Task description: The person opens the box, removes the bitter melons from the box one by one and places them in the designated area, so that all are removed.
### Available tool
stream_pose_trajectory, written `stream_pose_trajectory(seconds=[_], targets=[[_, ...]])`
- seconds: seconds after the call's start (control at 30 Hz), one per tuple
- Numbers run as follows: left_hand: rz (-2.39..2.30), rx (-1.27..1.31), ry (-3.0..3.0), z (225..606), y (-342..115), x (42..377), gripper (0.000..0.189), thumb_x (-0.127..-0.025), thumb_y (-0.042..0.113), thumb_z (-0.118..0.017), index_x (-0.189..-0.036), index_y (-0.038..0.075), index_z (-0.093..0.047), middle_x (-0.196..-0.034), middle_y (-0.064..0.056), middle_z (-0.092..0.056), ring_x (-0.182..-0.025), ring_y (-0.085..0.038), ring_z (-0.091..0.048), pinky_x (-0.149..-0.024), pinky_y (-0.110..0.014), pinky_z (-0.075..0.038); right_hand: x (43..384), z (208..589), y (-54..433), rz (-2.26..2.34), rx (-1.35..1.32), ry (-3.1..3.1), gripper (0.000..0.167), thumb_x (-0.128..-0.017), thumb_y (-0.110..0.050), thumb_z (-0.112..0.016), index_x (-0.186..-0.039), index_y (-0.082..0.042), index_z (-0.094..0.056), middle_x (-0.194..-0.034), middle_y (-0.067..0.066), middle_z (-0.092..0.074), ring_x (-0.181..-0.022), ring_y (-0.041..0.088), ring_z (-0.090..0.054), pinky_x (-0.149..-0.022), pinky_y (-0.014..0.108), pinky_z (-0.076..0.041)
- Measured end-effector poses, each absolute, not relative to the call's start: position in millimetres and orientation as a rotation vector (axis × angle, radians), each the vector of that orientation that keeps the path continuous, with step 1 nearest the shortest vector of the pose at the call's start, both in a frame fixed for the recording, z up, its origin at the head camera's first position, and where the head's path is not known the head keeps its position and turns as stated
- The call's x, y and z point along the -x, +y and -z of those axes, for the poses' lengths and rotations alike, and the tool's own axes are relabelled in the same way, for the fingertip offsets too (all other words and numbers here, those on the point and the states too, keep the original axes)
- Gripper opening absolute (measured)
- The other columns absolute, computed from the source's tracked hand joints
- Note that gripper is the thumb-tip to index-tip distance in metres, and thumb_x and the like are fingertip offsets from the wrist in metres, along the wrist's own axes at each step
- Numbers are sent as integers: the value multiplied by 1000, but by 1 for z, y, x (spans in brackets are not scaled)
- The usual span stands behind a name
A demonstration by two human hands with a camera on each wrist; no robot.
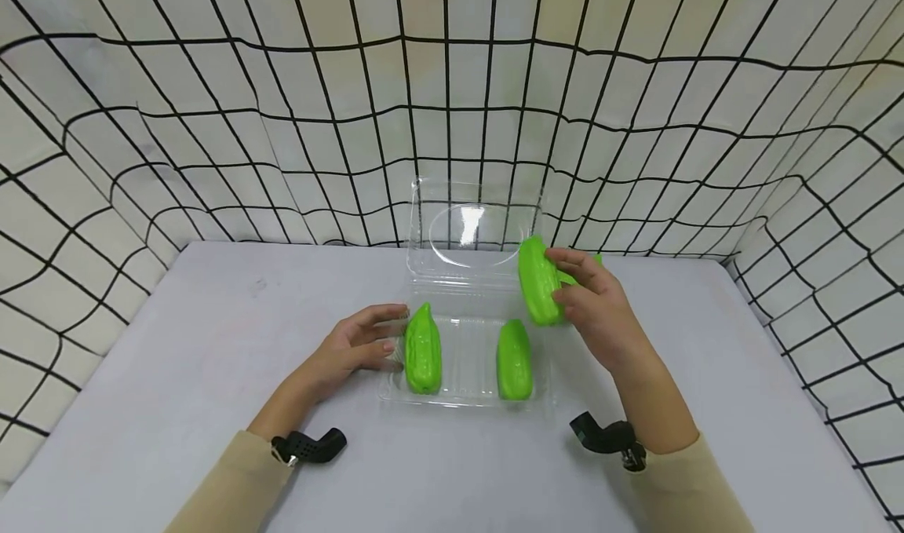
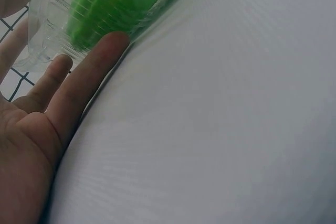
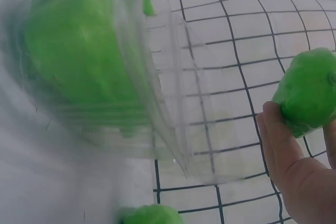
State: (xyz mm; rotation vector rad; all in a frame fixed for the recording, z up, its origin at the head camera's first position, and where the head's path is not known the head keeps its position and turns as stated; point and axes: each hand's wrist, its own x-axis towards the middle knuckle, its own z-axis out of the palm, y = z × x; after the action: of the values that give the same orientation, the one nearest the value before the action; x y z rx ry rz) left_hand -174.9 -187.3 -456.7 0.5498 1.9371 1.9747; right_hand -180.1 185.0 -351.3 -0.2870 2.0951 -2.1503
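A clear plastic clamshell box (image 1: 469, 399) lies on the table with its lid (image 1: 431, 235) standing up at the back. Inside are two elongated, ridged green vegetables, probably toy bitter melons: a left one (image 1: 423, 352) with a pointed tip and a right one (image 1: 515, 360). My right hand (image 1: 596, 305) pinches another green vegetable (image 1: 540, 282), raised above the box's back right corner. With fingers loosely extended, my left hand (image 1: 356, 343) touches the box's left side; a finger (image 2: 89, 80) lies along its base in the left wrist view.
Behind the right hand, a further green vegetable (image 1: 567, 279) shows only in part. Black wire mesh (image 1: 466, 109) rises along the back and both sides of the white table (image 1: 282, 282). A black wrist device (image 1: 311, 445) sits on each arm.
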Motion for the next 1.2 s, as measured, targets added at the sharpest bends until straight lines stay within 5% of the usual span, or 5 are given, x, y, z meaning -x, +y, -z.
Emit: stream_pose_trajectory(seconds=[1.2], targets=[[-1953, -539, 1941, 456, -187, 173, 57, -96, 5, -59, -149, 7, -41, -156, -18, -34, -142, -43, -36, -89, -48, -59, 190, 350, 230, 2355, 294, 2037, 40, -100, 1, -44, -138, -10, -48, -139, 8, -37, -120, 21, -48, -88, 21, -55]])
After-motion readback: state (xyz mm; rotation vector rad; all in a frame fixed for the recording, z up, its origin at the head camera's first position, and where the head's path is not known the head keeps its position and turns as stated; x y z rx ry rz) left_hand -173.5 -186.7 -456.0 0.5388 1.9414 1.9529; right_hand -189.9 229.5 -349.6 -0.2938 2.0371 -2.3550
